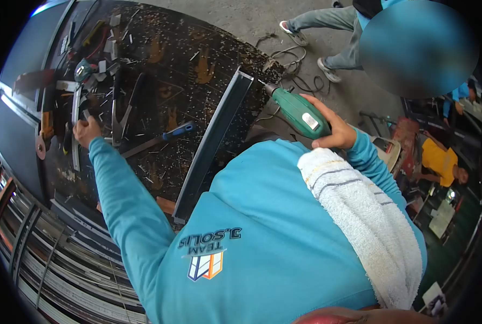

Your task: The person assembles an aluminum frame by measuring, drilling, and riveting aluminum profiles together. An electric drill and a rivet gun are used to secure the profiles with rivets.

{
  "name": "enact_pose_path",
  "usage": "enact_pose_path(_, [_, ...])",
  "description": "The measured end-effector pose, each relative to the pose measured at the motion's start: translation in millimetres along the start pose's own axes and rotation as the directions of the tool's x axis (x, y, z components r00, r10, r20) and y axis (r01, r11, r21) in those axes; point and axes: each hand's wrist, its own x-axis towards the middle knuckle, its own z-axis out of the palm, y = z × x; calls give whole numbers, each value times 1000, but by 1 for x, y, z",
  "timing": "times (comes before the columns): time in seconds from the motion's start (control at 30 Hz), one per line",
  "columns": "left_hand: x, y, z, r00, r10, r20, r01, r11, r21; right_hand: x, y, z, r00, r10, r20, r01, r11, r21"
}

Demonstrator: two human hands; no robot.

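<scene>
My right hand is wrapped round the body of a green power drill, whose bit points toward the far end of a long dark metal profile. The profile lies on the table near my chest, and bit and profile look slightly apart. At the far left, my left hand reaches down to the cluttered table with its fingers pinched at a small grey piece; what exactly they hold is too small to tell. Beside that hand lie a long metal strip and a tool with two long dark handles.
The dark table is strewn with metal shavings. On it lie a blue-handled tool, a teal tape measure and an orange-handled tool. A cable coils on the floor. Another person's legs are beyond; racked profiles stand lower left.
</scene>
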Motion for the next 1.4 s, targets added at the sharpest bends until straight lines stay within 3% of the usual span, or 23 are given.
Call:
enact_pose_path(0.03, [1,-9,3,998,10,57,-9,1000,-14,-2,6,0,999,-4,-32,3,1000,-30])
enact_pose_path(0.1, [13,-50,39,999,22,-25,-22,1000,8,-2,19,3,997,60,-58,-60,998,0])
enact_pose_path(0.23, [31,-38,47,955,-92,280,15,963,267,7,19,11,992,126,5,-125,992,-29])
enact_pose_path(0.27, [32,-24,45,947,-199,251,123,950,287,11,21,12,989,147,9,-146,988,-50])
enact_pose_path(0.37, [29,-6,41,926,-279,253,211,941,264,11,29,9,982,188,30,-183,974,-132])
enact_pose_path(0.4, [17,8,33,984,-169,50,141,926,349,12,28,7,980,194,38,-186,971,-151])
enact_pose_path(0.43, [16,9,34,981,-159,109,147,983,113,13,26,4,979,200,45,-190,968,-165])
enact_pose_path(0.5, [13,10,34,972,-97,214,170,918,-358,16,22,-3,978,199,64,-184,964,-193])
enact_pose_path(0.57, [-56,97,-19,934,166,318,166,586,-793,21,17,-9,974,208,86,-182,953,-241])
enact_pose_path(0.6, [-90,145,-54,838,261,478,268,566,-779,24,13,-13,972,214,98,-180,943,-279])
enact_pose_path(0.63, [-118,181,-82,750,420,512,108,685,-720,27,12,-17,969,220,110,-175,932,-318])
enact_pose_path(0.67, [-146,185,-68,628,506,592,136,677,-723,31,15,-21,970,211,117,-160,925,-345])
enact_pose_path(0.7, [-170,205,-81,496,588,639,-114,773,-623,33,14,-23,968,217,129,-157,917,-367])
enact_pose_path(0.77, [-209,226,-96,347,518,782,-325,848,-418,37,6,-28,962,223,158,-142,901,-410])
enact_pose_path(0.87, [-224,220,-82,181,527,830,-521,767,-373,38,5,-36,950,230,210,-135,911,-388])
enact_pose_path(0.97, [-229,210,-85,130,509,851,-491,779,-391,37,5,-40,940,234,247,-121,909,-400])
enact_pose_path(1.0, [-236,207,-87,130,438,889,-472,816,-333,38,10,-43,940,215,265,-97,913,-395])
enact_pose_path(1.1, [-246,195,-86,218,422,880,-462,839,-288,36,18,-43,939,183,292,-79,940,-333])
enact_pose_path(1.17, [-242,186,-83,204,385,900,-325,894,-309,33,25,-44,941,165,296,-73,952,-298])
enact_pose_path(1.23, [-229,179,-85,43,319,947,-187,934,-306,26,21,-36,950,164,267,-88,957,-275])
enact_pose_path(1.3, [-228,160,-86,92,362,928,-3,932,-363,21,23,-38,908,-28,418,115,976,-184])
enact_pose_path(1.37, [-233,130,-64,205,430,879,99,885,-456,26,3,-18,777,-94,622,149,988,-36])
enact_pose_path(1.4, [-229,125,-63,187,413,891,101,894,-436,28,-2,-4,706,-132,696,149,988,36])
